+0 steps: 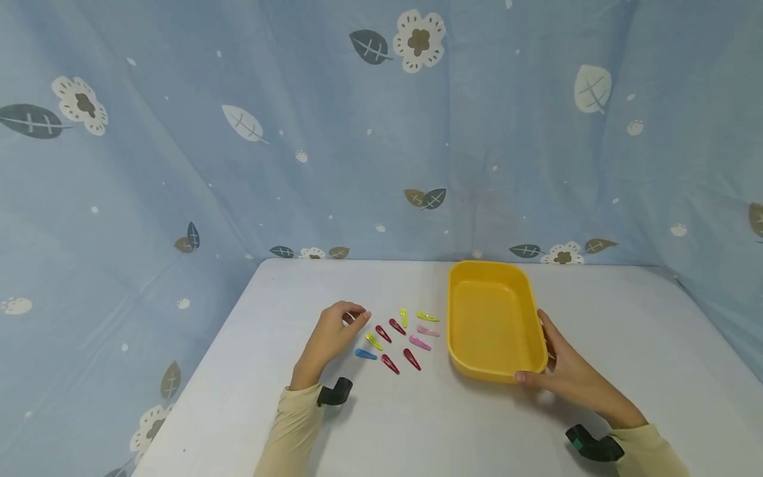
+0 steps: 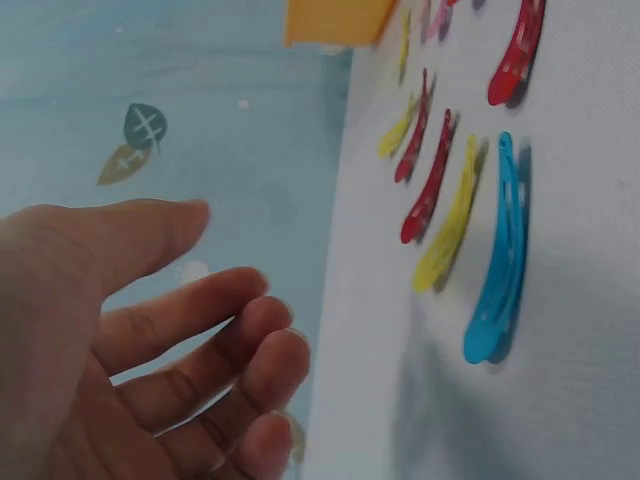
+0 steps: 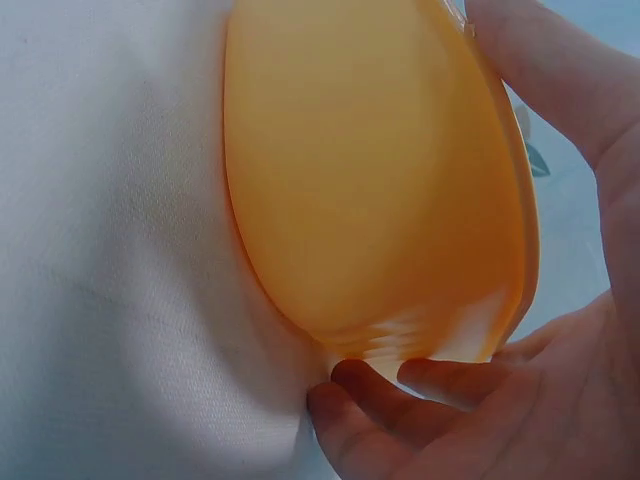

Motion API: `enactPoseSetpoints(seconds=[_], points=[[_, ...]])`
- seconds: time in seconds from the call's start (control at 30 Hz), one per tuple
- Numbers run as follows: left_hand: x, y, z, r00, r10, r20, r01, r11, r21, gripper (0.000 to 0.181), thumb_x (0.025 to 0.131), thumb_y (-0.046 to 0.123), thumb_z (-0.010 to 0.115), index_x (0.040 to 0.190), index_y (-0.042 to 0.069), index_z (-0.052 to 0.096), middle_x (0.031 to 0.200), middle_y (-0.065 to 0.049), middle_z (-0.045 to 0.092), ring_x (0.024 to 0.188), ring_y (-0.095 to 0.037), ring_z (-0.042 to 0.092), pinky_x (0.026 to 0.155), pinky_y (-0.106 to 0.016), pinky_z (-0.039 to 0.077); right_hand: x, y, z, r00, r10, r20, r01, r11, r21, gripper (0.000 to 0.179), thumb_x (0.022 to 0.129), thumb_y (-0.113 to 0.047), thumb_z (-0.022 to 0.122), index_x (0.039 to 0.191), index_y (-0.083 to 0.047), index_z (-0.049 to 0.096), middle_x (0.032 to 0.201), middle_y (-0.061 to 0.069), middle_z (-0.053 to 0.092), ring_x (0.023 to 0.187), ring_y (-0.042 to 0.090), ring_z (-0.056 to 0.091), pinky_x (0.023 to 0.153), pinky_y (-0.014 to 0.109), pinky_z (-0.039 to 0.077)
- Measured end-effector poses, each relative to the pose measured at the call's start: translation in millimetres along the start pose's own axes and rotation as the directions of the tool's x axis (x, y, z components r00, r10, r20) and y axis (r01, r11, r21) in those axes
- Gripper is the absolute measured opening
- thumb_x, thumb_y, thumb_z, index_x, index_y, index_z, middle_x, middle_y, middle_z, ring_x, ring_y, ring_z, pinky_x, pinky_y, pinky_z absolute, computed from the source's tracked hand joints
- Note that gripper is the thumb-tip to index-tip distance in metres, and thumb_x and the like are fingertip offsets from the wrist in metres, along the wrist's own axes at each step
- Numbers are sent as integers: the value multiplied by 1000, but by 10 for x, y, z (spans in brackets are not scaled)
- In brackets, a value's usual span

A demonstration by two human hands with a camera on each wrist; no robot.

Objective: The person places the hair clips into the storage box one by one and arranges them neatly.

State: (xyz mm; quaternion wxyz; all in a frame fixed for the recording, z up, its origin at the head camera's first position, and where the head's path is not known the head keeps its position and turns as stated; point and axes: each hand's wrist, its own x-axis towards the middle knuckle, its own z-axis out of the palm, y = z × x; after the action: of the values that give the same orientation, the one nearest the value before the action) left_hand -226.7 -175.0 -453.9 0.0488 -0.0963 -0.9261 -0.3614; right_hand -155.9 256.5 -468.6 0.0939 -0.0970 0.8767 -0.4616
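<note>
Several snap hair clips lie loosely scattered on the white table: a blue clip (image 1: 366, 354), yellow ones, dark red ones and pink ones (image 1: 420, 342). My left hand (image 1: 330, 334) hovers just left of them, its fingers loosely bent and nothing between them. In the left wrist view the blue clip (image 2: 495, 280) is the nearest one, apart from the fingertips. To the right of the clips stands a yellow plastic basin (image 1: 491, 324) with nothing in it. My right hand (image 1: 575, 377) grips its near right corner, thumb at the rim and fingers against the outer side wall (image 3: 380, 200).
The white table (image 1: 381, 424) reaches back to a blue curtain (image 1: 507, 152) printed with leaves and flowers, which also hangs along the left and right sides. A black wrist mount (image 1: 336, 392) sits on the left wrist, another black mount (image 1: 595, 445) on the right.
</note>
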Motion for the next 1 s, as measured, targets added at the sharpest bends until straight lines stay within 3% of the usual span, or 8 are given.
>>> enactPoseSetpoints(seconds=[0.23,0.4,0.5,0.63,0.73,1.0], points=[[7,-86,1,996,-61,62,61,998,-5,20,98,27,72,103,8,78,95,-3,74,81,-13,59,69,-30,48,19,-5,24,1000,-9,-1,9,1000,8,125,88,-32,81,165,-14,-16,169,31,15,145,50,36,109,70,41],[13,-132,17,993,-77,91,78,997,-14,15,96,23,73,96,9,79,86,0,73,78,-12,60,67,-28,48,22,-4,19,1000,-19,-5,19,1000,6,123,89,-30,82,166,-15,-14,168,29,22,141,45,45,103,51,53],[11,-148,28,992,-80,95,82,997,-17,13,95,22,75,94,9,79,85,0,73,78,-13,60,66,-28,48,22,-11,15,1000,-11,0,11,1000,12,123,89,-30,81,166,-16,-15,168,29,21,142,45,44,103,47,53],[7,-160,53,990,-102,93,104,995,-10,12,94,19,76,92,8,79,85,-1,72,78,-14,58,66,-28,47,19,-12,18,1000,-21,4,21,999,28,123,89,-29,82,166,-15,-14,168,30,22,141,45,45,99,28,54],[8,-164,71,987,-131,96,132,991,0,12,94,19,76,92,7,79,85,-2,71,78,-14,57,67,-28,47,18,-4,26,999,-35,4,35,999,35,123,89,-28,82,166,-15,-13,167,30,23,140,44,47,91,13,47],[15,-176,105,978,-170,118,170,985,13,13,93,20,77,92,7,79,85,-2,70,77,-15,57,68,-28,46,13,0,44,999,-50,2,50,997,50,122,89,-26,82,166,-16,-13,168,29,21,141,45,45,91,11,45]])
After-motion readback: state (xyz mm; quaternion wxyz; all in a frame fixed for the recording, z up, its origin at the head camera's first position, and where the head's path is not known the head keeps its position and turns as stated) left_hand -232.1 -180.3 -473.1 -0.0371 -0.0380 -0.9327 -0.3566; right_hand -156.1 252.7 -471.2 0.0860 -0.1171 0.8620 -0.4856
